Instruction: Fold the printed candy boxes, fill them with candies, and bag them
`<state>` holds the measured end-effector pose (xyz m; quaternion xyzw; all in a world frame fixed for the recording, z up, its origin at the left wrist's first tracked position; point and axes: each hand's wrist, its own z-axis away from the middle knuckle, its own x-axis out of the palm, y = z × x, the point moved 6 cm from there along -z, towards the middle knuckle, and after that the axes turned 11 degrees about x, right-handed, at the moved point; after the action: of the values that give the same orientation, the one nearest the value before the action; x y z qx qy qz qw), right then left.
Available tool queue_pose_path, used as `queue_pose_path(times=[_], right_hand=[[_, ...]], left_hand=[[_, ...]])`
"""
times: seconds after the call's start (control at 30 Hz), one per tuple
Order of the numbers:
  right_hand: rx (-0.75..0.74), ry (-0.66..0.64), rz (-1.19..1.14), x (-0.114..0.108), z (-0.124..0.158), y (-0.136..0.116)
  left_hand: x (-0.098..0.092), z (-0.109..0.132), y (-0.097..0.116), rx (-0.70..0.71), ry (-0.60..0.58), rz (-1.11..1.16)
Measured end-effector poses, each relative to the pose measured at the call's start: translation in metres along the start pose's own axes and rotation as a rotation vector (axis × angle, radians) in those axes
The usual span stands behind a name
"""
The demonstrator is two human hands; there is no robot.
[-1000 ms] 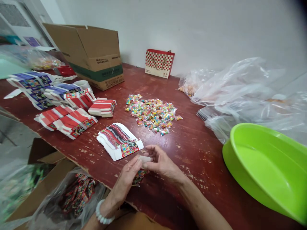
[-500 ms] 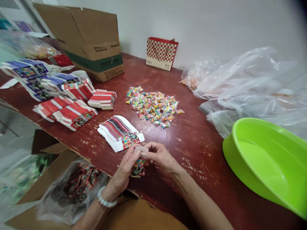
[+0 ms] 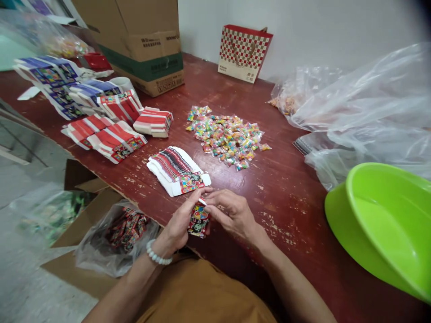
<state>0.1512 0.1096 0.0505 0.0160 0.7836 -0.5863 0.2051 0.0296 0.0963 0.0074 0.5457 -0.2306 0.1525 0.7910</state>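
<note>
My left hand [image 3: 181,220] is closed round a small red printed candy box [image 3: 199,219], near the table's front edge. At the box's upper end, my right hand [image 3: 232,211] pinches the end flap between thumb and fingers. Just beyond my hands lies a fanned stack of flat printed cartons [image 3: 175,170] with white flaps. Farther back is a loose heap of small candies in clear wrappers [image 3: 229,137]. The inside of the box is hidden from me.
Banded carton bundles [image 3: 116,139] lie at the left, before a large cardboard box [image 3: 148,49]. A paper bag [image 3: 244,54] stands at the wall. Plastic bags [image 3: 363,98] and a green basin [image 3: 353,215] are at the right. Below the edge, a lined box holds red packs [image 3: 128,229].
The white end flap that stood up from the candy box is now folded down under my right fingers. The view has shifted, so the table's things sit higher and farther right.
</note>
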Motion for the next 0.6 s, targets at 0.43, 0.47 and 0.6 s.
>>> queue_pose_path(times=[0.43,0.47,0.6], right_hand=[[0.391,-0.044,-0.413,0.005,-0.004,0.019],[0.413,-0.068,-0.445,0.007,-0.003,0.02],[0.479,-0.124,-0.552,0.012,0.0,0.024]], left_hand=[[-0.006,0.006,-0.001,0.021,-0.038,-0.083],[-0.006,0.006,-0.001,0.021,-0.034,-0.104],[-0.007,0.006,-0.002,-0.008,-0.057,-0.179]])
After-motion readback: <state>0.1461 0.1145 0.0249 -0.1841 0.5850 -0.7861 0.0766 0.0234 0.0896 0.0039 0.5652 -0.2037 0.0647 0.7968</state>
